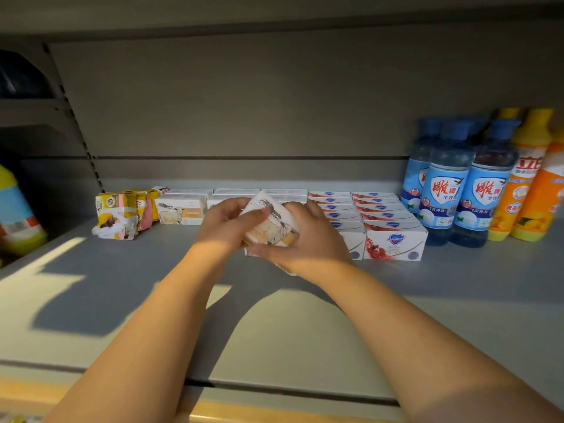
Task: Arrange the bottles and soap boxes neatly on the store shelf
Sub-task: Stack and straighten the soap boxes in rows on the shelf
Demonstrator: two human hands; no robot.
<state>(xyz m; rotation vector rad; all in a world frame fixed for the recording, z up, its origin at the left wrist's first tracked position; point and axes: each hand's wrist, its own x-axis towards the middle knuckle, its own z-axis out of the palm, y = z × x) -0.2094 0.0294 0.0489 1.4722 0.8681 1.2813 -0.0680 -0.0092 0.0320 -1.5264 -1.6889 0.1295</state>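
White cardboard soap box printed with a sheep (269, 224) was held tilted just above the grey shelf (122, 285), left hand (222, 221) and right hand (305, 239) each with a grip on it, likely squaring it to join the matching sheep-box row (180, 212) behind, beside red-and-white soap boxes (393, 242).

I'm finding the front of the shelf (457, 300) lying open to pass. Along the back, wrapped soaps (117, 213), sheep-print boxes (180, 210), red-and-white boxes (393, 239), blue bottles (476, 190) and orange bottles (531, 184) are standing side by side, blocking it. The left hand (225, 221) and right hand (311, 239) are gripping a tilted box (271, 221) before the middle.
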